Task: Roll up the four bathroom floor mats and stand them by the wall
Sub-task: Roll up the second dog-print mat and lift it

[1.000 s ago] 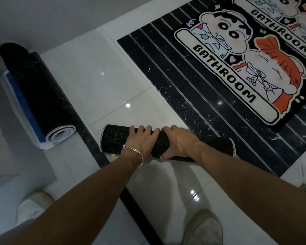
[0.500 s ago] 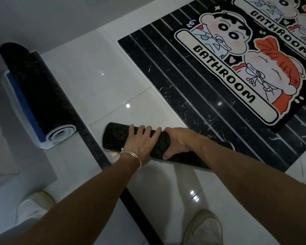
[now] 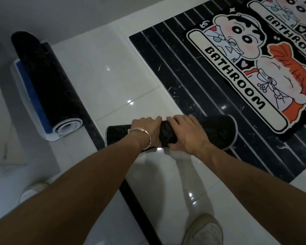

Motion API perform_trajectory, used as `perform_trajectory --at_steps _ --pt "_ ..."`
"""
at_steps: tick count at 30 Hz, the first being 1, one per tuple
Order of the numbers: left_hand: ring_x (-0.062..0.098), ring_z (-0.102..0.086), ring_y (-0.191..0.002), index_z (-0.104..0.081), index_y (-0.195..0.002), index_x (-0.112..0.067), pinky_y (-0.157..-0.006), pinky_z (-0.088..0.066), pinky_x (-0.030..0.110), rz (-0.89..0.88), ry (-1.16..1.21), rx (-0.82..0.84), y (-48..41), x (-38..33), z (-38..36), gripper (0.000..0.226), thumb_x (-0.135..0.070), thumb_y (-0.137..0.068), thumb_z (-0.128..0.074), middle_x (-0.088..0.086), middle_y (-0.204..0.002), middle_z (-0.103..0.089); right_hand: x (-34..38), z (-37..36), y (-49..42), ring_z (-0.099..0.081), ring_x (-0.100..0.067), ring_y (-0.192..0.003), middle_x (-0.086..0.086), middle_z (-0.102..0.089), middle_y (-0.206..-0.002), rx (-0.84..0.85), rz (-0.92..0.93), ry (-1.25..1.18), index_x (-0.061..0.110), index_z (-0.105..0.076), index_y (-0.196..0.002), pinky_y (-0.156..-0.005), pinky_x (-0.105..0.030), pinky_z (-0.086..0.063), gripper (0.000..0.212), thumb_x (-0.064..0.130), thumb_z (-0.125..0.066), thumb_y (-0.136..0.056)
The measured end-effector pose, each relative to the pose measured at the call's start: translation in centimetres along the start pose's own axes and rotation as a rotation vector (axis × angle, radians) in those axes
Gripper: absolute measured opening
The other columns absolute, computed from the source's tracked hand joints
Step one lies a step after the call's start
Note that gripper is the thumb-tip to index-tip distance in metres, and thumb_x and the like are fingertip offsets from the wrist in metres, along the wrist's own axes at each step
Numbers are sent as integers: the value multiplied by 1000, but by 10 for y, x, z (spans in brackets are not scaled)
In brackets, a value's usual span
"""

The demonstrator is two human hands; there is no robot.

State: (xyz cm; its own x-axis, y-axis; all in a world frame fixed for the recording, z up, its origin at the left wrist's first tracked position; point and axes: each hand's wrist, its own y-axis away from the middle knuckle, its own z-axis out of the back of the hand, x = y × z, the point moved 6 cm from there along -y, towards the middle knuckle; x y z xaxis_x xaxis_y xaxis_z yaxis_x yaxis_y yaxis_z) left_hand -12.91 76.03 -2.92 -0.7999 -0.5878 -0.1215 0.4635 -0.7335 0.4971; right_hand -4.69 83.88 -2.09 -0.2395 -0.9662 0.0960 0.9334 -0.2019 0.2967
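Upper left of frame: one finished roll [image 3: 48, 89], dark backing outward with a blue and white layer showing at its spiral end. It was close to the grey wall [image 3: 42, 13]. We could not tell whether it stood upright or lay along the floor.

Lower left: the toe of a pale shoe [image 3: 32, 191] on the white tiles [image 3: 104, 76].

Centre: a dotted roll [image 3: 217, 131] lay crosswise, its left end on white tile and its right end on the dark striped floor panel [image 3: 175, 76]. No loose flap showed, so we judged it fully wound.
- The left hand [image 3: 147, 131], bracelet [image 3: 145, 137] at the wrist, gripped it with fingers curled over the far side.
- The right hand [image 3: 185, 133] was just beside the left, fingers wrapped over the top and thumb on the near side.

Lower centre-right: a second pale shoe [image 3: 203, 230].

Right: a cartoon mat [image 3: 245, 76] printed BATHROOM lay flat on the striped panel, near the dotted roll's right end.

Upper right corner: a second cartoon mat [image 3: 290, 18], also flat and cut off by the frame edge.

Our tally: two mats rolled and two not begun. The dotted roll had yet to be carried to the wall and stood up. We judged the job about half done.
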Motion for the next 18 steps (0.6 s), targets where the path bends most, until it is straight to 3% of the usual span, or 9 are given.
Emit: perform_trajectory --at_steps 2,5,8,10,12,14,18 --pt "27 -57 -84 -44 -114 -18 -70 -44 33 111 149 4 -8 14 15 64 -49 -66 -72 5 -98 -58 -7 15 -6 -32 -29 -135 -10 -40 -141 -130 -52 0 15 -32 -142 -116 -48 -17 80 43 -69 -77" --pt "27 -58 -93 -46 -118 -17 -76 -48 31 323 554 9 -22 42 26 71 -47 -61 -77 5 -103 -56 -23 32 -24 -30 -33 -138 -18 -35 -146 -253 -160 -90 10 -33 -144 -116 -50 -20 73 42 -63 -85" --pt "21 -64 -89 -58 -113 -11 -80 -54 29 434 1092 -98 -29 61 37 74 -45 -52 -82 4 -105 -65 -34 38 -48 -38 -29 -133 -16 -39 -145 -240 -263 -524 13 -36 -144 -111 -44 -32 68 50 -54 -90" --pt "16 -67 -77 -65 -105 -9 -68 -56 24 439 1352 -178 -31 68 45 52 -33 -62 -83 7 -98 -70 -21 38 -65 -43 -19 -131 -6 -42 -146 -109 -273 -959 21 -31 -147 -110 -39 -36 71 57 -51 -89" --pt "17 -67 -76 -64 -108 -8 -61 -54 22 473 1491 -208 -32 77 49 50 -29 -66 -82 9 -98 -70 1 43 -77 -45 -7 -126 2 -41 -147 -36 -247 -1257 25 -25 -149 -107 -29 -36 72 54 -53 -90" --pt "22 -69 -81 -62 -112 -8 -64 -56 27 504 1566 -194 -33 87 47 62 -35 -60 -82 11 -101 -70 17 46 -87 -37 1 -121 7 -36 -149 -23 -216 -1322 26 -16 -151 -101 -20 -30 75 50 -53 -91" --pt "23 -70 -83 -68 -103 -12 -68 -55 28 453 1696 -165 -32 100 48 33 -32 -78 -73 9 -95 -73 31 41 -102 -41 -3 -122 16 -37 -137 -16 -178 -1432 40 -5 -150 -102 -25 -35 82 54 -56 -87"
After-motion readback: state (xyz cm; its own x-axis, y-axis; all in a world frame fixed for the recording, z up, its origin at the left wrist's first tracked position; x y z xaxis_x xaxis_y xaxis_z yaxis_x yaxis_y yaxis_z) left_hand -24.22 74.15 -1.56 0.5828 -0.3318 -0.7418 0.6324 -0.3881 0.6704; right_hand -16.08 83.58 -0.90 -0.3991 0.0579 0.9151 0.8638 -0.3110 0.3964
